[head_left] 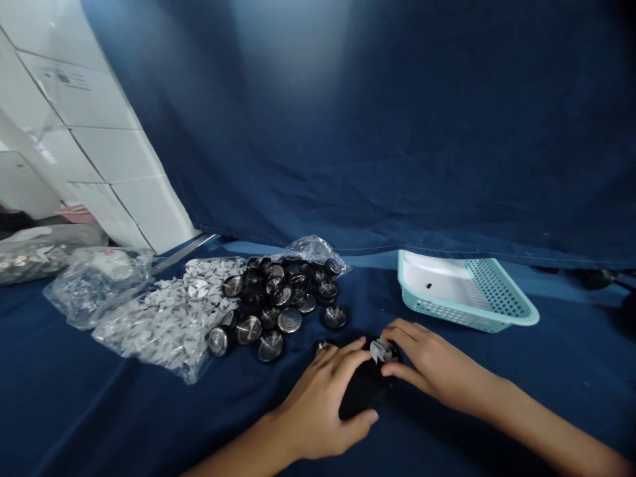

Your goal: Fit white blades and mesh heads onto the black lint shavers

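at the far left we see stacked white cartons [84, 146] leaning away in the wide view, with a grey plastic sack [42, 258] beside them on the navy cloth [84, 411]. moving right, we pass a clear bag of small metal bits [94, 288], then a clear bag of flat pale pieces [169, 318], which touches a heap of round metal mesh strainers [278, 305]. a small metal piece [324, 346] lies just beside our left hand [318, 404], whose fingers curl over a black object [362, 387] while the thumb side wraps its lower end, so the hand is closed around it. a pale grey clip [382, 351] sits at the object's far end, and our right hand [434, 361] is half closed around that end, fingers over the top and thumb pressed near the clip. the step in hand looks like two-handed work on this object, and we judge that it calls for a steady hold at both ends. further right, well apart from the hands, sits a teal plastic basket [470, 291].
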`<state>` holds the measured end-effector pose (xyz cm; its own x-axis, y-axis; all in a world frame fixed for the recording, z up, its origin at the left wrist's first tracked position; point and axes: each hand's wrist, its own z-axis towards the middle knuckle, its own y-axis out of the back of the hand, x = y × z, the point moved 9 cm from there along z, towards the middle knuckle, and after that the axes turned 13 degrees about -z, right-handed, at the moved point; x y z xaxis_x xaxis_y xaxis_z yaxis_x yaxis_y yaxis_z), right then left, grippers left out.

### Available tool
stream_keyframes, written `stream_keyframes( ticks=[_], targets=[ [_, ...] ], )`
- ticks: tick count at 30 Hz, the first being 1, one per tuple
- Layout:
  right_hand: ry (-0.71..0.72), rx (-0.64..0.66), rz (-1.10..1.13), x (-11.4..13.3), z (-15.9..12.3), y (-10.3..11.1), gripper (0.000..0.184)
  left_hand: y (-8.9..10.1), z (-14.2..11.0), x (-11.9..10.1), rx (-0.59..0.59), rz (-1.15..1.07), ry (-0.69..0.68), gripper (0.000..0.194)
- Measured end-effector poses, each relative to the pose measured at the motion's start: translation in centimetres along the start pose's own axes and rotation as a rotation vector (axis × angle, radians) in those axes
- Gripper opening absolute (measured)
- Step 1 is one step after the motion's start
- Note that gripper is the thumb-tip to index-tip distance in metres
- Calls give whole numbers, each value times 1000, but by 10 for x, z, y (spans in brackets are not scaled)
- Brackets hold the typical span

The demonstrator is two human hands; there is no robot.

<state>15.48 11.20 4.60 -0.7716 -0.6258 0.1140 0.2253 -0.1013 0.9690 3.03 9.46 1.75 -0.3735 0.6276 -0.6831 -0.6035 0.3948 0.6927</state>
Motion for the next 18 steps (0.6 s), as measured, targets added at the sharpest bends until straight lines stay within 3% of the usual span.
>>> stream_keyframes(
  ticks=[7,18],
  targets=[
    [6,110,142,-6,2,5,41,2,-1,-4,-12,20,-27,74],
    [-31,269,319,-10,-5,13,44,-8,-1,4,58,28,101,102]
  ],
)
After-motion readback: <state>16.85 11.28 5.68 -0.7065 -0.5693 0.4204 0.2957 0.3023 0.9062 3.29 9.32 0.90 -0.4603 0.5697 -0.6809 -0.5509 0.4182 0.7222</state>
